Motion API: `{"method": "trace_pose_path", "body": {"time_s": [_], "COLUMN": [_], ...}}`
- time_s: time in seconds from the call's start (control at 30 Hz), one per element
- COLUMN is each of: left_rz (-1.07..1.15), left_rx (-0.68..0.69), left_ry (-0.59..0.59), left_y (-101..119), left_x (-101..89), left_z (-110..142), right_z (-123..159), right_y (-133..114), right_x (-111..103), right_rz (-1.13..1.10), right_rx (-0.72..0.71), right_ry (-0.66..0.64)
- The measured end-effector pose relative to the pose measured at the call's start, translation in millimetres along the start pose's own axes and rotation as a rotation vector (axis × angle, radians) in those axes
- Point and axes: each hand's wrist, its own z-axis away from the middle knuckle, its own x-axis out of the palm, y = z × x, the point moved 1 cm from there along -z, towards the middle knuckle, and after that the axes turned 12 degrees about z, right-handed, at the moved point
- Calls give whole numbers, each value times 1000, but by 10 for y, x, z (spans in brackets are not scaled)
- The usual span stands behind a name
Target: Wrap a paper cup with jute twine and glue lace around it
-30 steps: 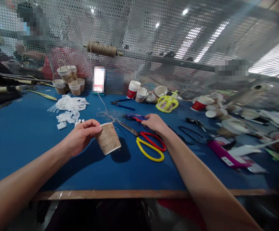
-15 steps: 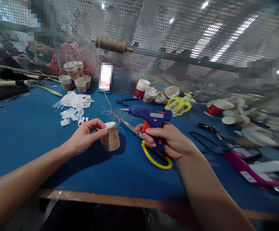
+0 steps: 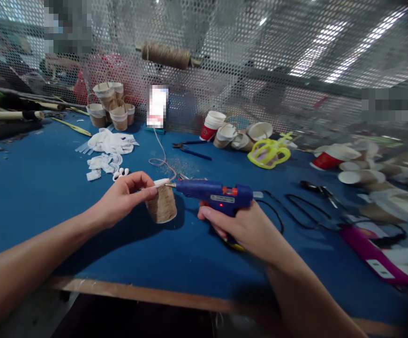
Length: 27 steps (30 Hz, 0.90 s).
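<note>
Wrapped cup: here it is, the brown wrapped cup [image 3: 162, 206], centre stage over the blue desk [image 3: 119, 258], white rim [image 3: 161, 182] uppermost and leaning; whether its base touches down, I cannot tell.
Left hand: at nine o'clock of the cup, the left hand [image 3: 130, 190] has thumb and fingers pinched together on the rim's near side.
Right hand: at four o'clock, the right hand [image 3: 237, 225] is wrapped around the grip of the blue glue gun [image 3: 207, 191], red light glowing; trigger pressure is hidden from us.
Nozzle: pointing to nine o'clock, the nozzle [image 3: 171, 185] sits right at the rim, touching or just beside it, too close to call.
Twine: the loose twine [image 3: 164, 157] meets the rim at one o'clock and loops away towards twelve.
Good gluing: steady cup, steady wrist, I'd say; a short, thin bead right where twine meets rim, pinching fingers well clear of the hot tip, and no tug on that loop.
Surroundings: pliers [image 3: 193, 151] at one o'clock, white lace [image 3: 110, 141] at eleven, the twine spool [image 3: 167, 55] up at twelve.
</note>
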Motion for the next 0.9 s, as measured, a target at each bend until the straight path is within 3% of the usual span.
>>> {"method": "trace_pose_path", "body": {"time_s": [0.33,0.53,0.9], "left_rz": [-54,-84,-133], "left_rx": [10,24,48], "left_ry": [-19,-27,-48], "left_y": [3,-23,4], "left_x": [4,-2,-24], "left_z": [9,16,14], "right_z": [74,115,133], "right_y": [-77,5,-2], "right_x": [94,106,68], "right_rz": [133,308,409], "right_rx": [-50,-104,-139], "right_ry": [94,164,176]}}
